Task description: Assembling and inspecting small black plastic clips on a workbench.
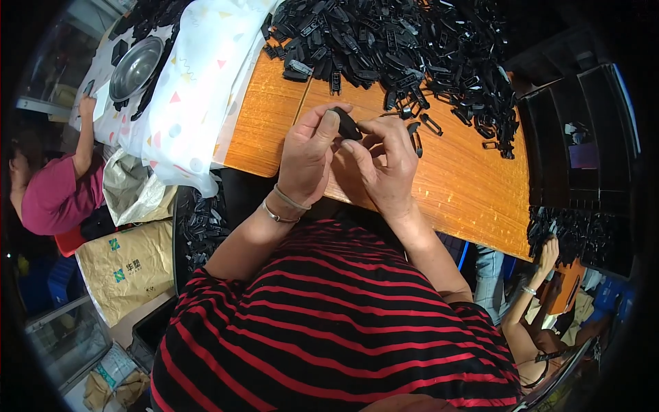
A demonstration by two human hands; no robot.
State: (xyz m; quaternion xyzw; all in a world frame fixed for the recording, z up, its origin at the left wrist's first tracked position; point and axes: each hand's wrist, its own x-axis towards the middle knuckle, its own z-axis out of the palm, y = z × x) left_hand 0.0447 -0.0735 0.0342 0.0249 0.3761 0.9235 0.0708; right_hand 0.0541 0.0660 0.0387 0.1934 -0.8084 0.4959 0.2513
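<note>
A black part (348,123) is pinched by the left grip (305,147); its right end is met by the right grip (392,161), though whether it is clasped there cannot be told. Both are held above the worktop (467,185). Beyond them, black pieces (391,41) are heaped; to their left a sheet (195,82) is spread and, farther off, a bowl (137,72) is set.

Over the bench (261,134), the left hand (307,147) and right hand (392,161) hide bits of the black piece (349,125). I see the black pile (391,41) cut off at the bench's far side.
</note>
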